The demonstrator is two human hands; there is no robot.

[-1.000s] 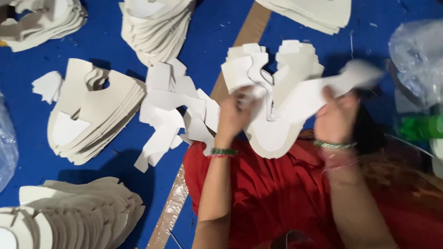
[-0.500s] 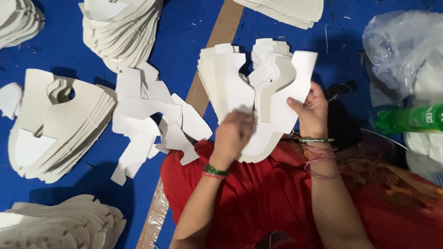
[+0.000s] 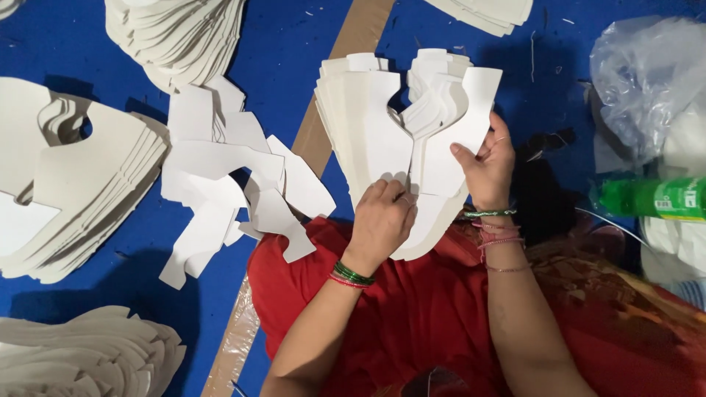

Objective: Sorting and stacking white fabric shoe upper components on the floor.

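A fanned stack of white cut-out card pieces (image 3: pixel 375 125) lies on my red-clothed lap, reaching onto the blue sheet (image 3: pixel 279 66). My left hand (image 3: pixel 382 220) presses down on the stack's lower middle, fingers curled on the top pieces. My right hand (image 3: pixel 485 165) grips the stack's right edge, thumb on top. Both wrists carry green and red bangles.
Loose white offcuts (image 3: pixel 220 176) lie left of my lap. Further stacks of white pieces sit at left (image 3: pixel 73 191), top left (image 3: pixel 176 33), bottom left (image 3: pixel 81 353) and top right (image 3: pixel 493 11). A green bottle (image 3: pixel 651 198) and a clear plastic bag (image 3: pixel 647 81) are at right. Brown tape strip (image 3: pixel 353 51) crosses the sheet.
The view shifted, so the stack now sits more centred. My right hand laid its loose piece down onto the stack, and both hands settled on it.
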